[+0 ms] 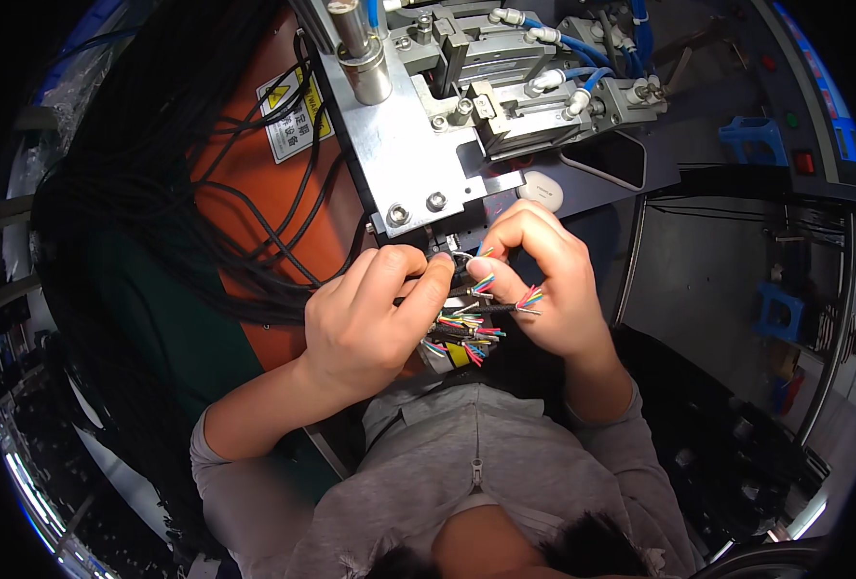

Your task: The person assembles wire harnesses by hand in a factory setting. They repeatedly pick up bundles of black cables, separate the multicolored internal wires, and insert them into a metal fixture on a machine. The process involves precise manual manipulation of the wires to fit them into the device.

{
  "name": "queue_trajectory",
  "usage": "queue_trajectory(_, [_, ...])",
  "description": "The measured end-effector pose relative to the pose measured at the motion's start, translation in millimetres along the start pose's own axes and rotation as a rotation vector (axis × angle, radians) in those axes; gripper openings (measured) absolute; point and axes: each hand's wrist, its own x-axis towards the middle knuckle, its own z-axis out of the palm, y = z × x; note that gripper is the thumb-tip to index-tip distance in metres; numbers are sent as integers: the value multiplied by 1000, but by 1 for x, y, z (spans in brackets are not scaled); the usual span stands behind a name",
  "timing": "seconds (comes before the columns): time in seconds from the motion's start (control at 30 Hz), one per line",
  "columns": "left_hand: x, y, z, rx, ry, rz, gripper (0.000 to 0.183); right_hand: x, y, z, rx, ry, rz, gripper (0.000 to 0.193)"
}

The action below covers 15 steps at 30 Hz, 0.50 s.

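My left hand (370,304) is closed, thumb and forefinger pinching the end of a black cable just in front of the machine's metal plate. Close beside it, my right hand (548,275) pinches thin coloured wires fanning out of that cable end; its fingertips partly hide them. A small black fixture (444,241) sits right behind the fingertips, under the plate's front edge. Between and below both hands lies a bunch of black cables with stripped, multicoloured wire ends (466,333). One such end rests against my right palm. Beneath the bunch a yellow and white piece (457,355) shows in part.
The machine's metal plate (399,145) and its pneumatic cylinders (534,121) with blue hoses stand ahead. A rounded white case (541,192) and a dark phone-like slab (609,159) lie to the right. Long black cables (158,207) drape over the orange surface (230,207) at left.
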Motion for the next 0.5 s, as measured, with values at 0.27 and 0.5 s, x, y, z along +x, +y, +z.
queue_trajectory(0.27, [-8,6,2,160,-60,87,31,-6,18,2,286,-3,177,7])
queue_trajectory(0.5, [-3,12,3,294,-219,-27,38,2,19,18,-143,72,17,6])
